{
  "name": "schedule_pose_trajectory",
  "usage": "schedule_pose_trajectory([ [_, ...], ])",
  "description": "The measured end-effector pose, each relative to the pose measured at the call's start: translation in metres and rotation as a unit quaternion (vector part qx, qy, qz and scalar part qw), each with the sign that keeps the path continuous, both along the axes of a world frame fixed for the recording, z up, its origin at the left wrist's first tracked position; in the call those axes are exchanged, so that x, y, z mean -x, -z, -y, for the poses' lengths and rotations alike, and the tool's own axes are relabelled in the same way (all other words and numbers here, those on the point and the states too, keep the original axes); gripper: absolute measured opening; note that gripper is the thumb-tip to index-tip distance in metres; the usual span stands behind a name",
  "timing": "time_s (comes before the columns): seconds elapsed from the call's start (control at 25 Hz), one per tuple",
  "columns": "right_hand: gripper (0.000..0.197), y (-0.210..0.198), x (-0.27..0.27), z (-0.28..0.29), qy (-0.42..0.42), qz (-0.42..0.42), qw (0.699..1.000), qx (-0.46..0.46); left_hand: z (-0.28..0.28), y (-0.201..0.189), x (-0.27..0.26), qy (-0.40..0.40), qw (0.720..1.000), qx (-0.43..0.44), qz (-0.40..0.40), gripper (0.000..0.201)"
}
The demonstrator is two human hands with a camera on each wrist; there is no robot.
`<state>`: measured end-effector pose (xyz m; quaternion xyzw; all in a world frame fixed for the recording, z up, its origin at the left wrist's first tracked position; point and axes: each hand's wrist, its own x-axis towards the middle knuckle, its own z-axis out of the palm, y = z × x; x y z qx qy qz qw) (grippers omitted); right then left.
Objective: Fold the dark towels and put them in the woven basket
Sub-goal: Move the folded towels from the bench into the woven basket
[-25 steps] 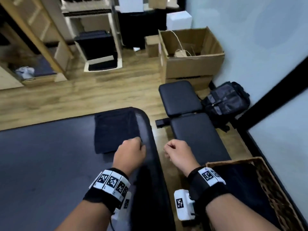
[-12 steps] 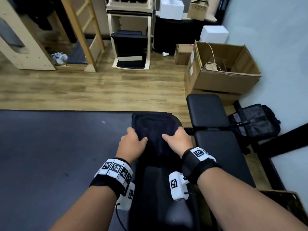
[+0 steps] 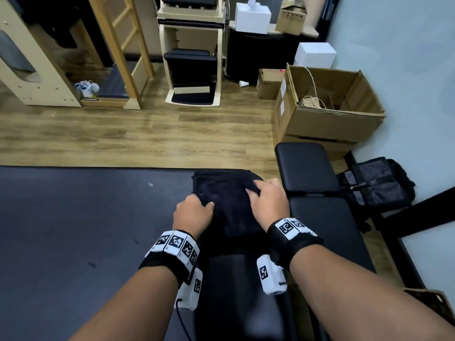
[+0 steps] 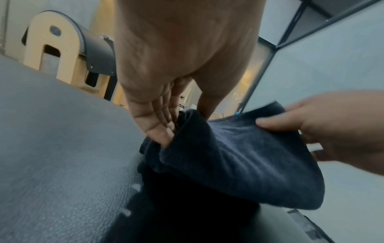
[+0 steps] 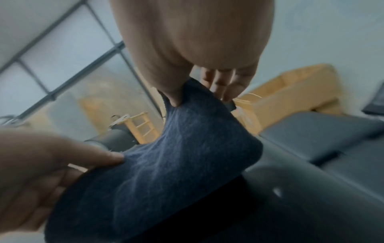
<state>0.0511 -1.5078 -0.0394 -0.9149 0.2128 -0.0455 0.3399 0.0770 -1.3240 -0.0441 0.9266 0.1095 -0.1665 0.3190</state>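
Observation:
A dark navy towel (image 3: 229,205) lies folded at the right end of the black padded table (image 3: 73,230). My left hand (image 3: 194,212) pinches its left edge, thumb on top and fingers under the fold, as the left wrist view shows on the towel (image 4: 239,164). My right hand (image 3: 268,200) pinches the right edge between thumb and fingers, seen on the towel (image 5: 176,156) in the right wrist view. The cloth is lifted a little between both hands. Only a corner of the woven basket (image 3: 435,301) shows at the lower right.
A black padded bench (image 3: 317,193) stands right of the table, with a dark bag (image 3: 376,183) on the floor beyond it. An open cardboard box (image 3: 327,112) sits by the wall. Wooden frames and shelves line the far side of the wood floor (image 3: 123,139).
My right hand came over from the gap beside the bench and took hold of the towel's right edge. Both hands now lift the cloth. The head view turned left, so the basket slid nearly out of frame.

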Motion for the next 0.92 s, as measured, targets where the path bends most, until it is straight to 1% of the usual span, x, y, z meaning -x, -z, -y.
schedule_pose_trajectory([
  [0.08, 0.019, -0.004, -0.014, -0.004, -0.034, 0.033, 0.997, -0.052, 0.001, 0.003, -0.004, -0.018, 0.999, 0.025, -0.015, 0.051],
  [0.12, 0.025, -0.001, -0.022, -0.006, -0.036, 0.018, 0.997, -0.07, 0.0, 0.006, -0.007, -0.027, 0.998, 0.042, -0.025, 0.058],
  [0.16, 0.038, 0.005, -0.028, -0.005, -0.028, -0.011, 0.997, -0.077, -0.001, 0.009, -0.01, -0.029, 0.998, 0.05, -0.034, 0.061],
  [0.2, 0.055, 0.01, -0.032, -0.004, -0.02, -0.054, 0.995, -0.08, -0.002, 0.014, -0.012, -0.023, 0.998, 0.049, -0.039, 0.061],
  [0.24, 0.067, 0.016, -0.032, -0.003, -0.006, -0.088, 0.992, -0.092, -0.003, 0.017, -0.014, -0.009, 0.998, 0.038, -0.04, 0.058],
  [0.28, 0.069, 0.018, -0.028, -0.002, 0.014, -0.104, 0.988, -0.112, -0.004, 0.021, -0.015, 0.009, 0.999, 0.022, -0.035, 0.053],
  [0.32, 0.062, 0.018, -0.02, -0.001, 0.035, -0.108, 0.985, -0.127, -0.005, 0.024, -0.015, 0.02, 0.999, 0.009, -0.028, 0.046],
  [0.4, 0.042, 0.022, -0.006, 0.003, 0.05, -0.092, 0.983, -0.148, -0.004, 0.022, -0.011, 0.027, 1.0, -0.009, -0.011, 0.037],
  [0.44, 0.037, 0.02, 0.002, 0.004, 0.046, -0.077, 0.982, -0.166, -0.002, 0.019, -0.008, 0.03, 0.999, -0.012, -0.003, 0.035],
  [0.48, 0.035, 0.019, 0.009, 0.003, 0.038, -0.057, 0.981, -0.181, 0.001, 0.012, -0.003, 0.029, 1.0, -0.003, 0.0, 0.034],
  [0.52, 0.034, 0.016, 0.014, 0.004, 0.028, -0.042, 0.981, -0.188, 0.003, 0.008, 0.001, 0.024, 0.999, 0.022, 0.004, 0.033],
  [0.6, 0.027, 0.014, 0.024, 0.01, 0.016, -0.029, 0.973, -0.228, 0.009, -0.002, 0.013, -0.01, 0.993, 0.119, -0.004, 0.029],
  [0.68, 0.022, 0.015, 0.044, 0.022, 0.013, -0.033, 0.957, -0.287, 0.018, -0.012, 0.028, -0.036, 0.976, 0.209, -0.045, 0.027],
  [0.72, 0.022, 0.016, 0.059, 0.031, 0.018, -0.035, 0.951, -0.306, 0.024, -0.017, 0.037, -0.026, 0.969, 0.233, -0.076, 0.029],
  [0.76, 0.021, 0.018, 0.077, 0.041, 0.026, -0.032, 0.95, -0.311, 0.033, -0.021, 0.047, 0.004, 0.964, 0.245, -0.099, 0.027],
  [0.8, 0.02, 0.022, 0.098, 0.052, 0.036, -0.027, 0.951, -0.305, 0.044, -0.023, 0.058, 0.04, 0.963, 0.238, -0.121, 0.022],
  [0.88, 0.021, 0.032, 0.14, 0.068, 0.062, -0.032, 0.951, -0.3, 0.064, -0.015, 0.08, 0.087, 0.955, 0.231, -0.165, 0.013],
  [0.92, 0.023, 0.038, 0.163, 0.078, 0.082, -0.039, 0.945, -0.316, 0.078, -0.006, 0.092, 0.103, 0.95, 0.222, -0.192, 0.011],
])
